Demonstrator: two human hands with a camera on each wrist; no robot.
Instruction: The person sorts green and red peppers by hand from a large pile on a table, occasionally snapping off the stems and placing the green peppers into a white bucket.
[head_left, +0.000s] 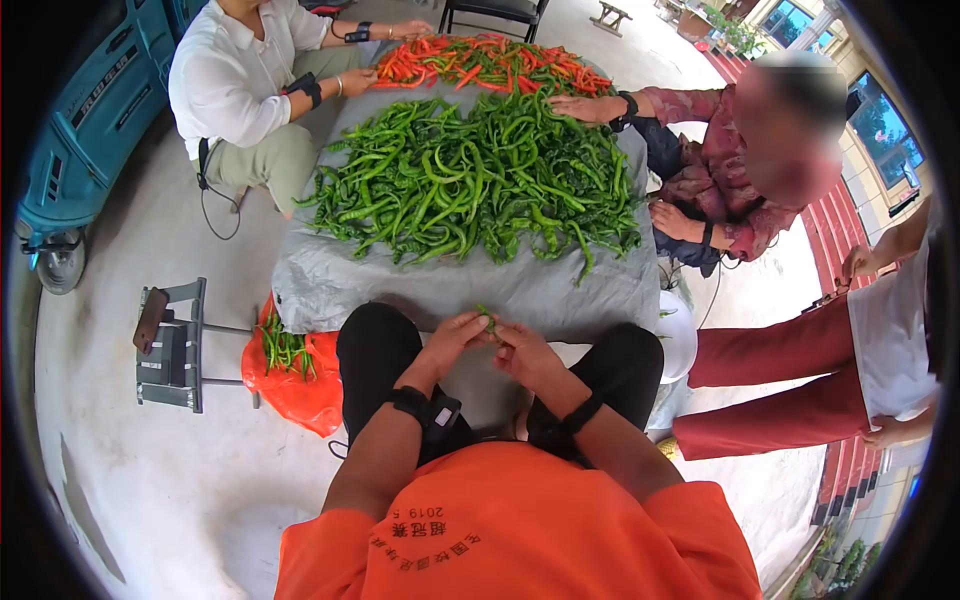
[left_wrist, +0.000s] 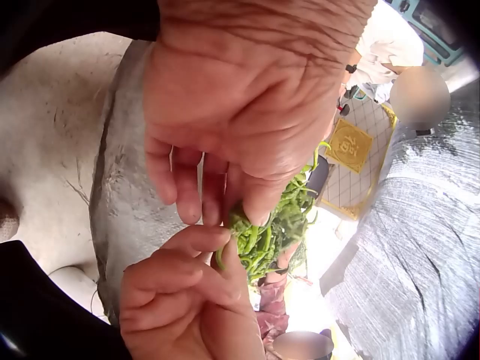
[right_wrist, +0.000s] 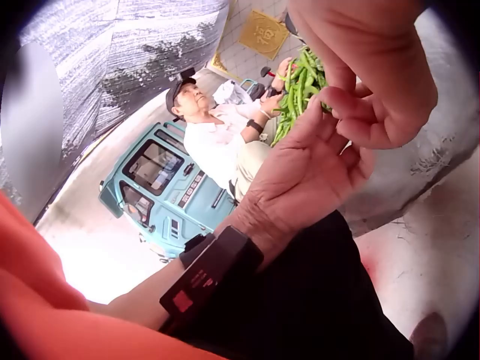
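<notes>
Your left hand [head_left: 450, 343] and right hand [head_left: 528, 358] both pinch a small, partly hidden green pepper [head_left: 486, 312] between thumb and fingertips. It's held near the edge of the grey, sheet-covered table [head_left: 590, 297] bearing heaped long, curved green peppers [head_left: 480, 185].

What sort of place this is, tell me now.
Probably a yard or courtyard beside a building: a blue vehicle stands on pale ground, red steps show at the head view's right, and green peppers lie heaped on a grey cover.

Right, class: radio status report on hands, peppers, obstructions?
Left hand and right hand: pinching small green piece. Green peppers: heaped on grey sheet ahead. Nothing seen between hands and peppers.
</notes>
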